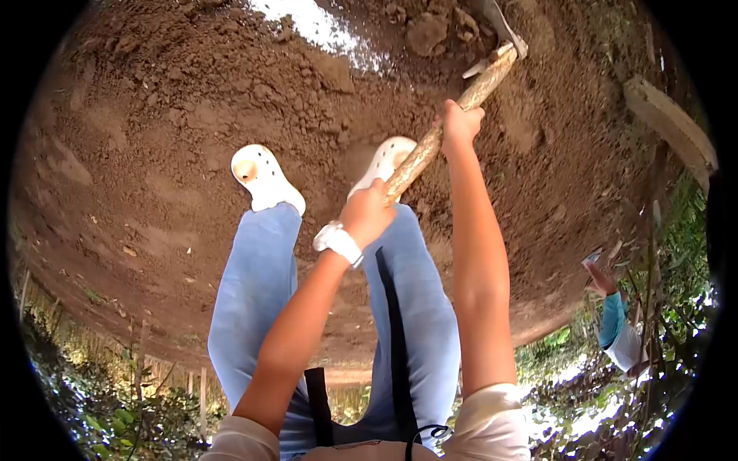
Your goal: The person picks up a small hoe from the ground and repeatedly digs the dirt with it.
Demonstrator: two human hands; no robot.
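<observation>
Both my hands grip the pale, rough wooden handle of a hoe (417,166), which slants up and to the right over the soil. My left hand (369,215), with a white watch (339,243) on its wrist, closes round the lower end. Farther up, my right hand (461,123) is wrapped round the shaft below the metal head (507,32). That head lies at the top right beside loose brown soil (307,92) and clods; part of it passes out of the frame, so its full shape is hidden.
My feet, in white clogs (265,177), stand on the soil just below the broken ground. A wooden beam or log (669,127) lies at the right. Another person (617,330) in a teal top is at the far right among green plants (115,407).
</observation>
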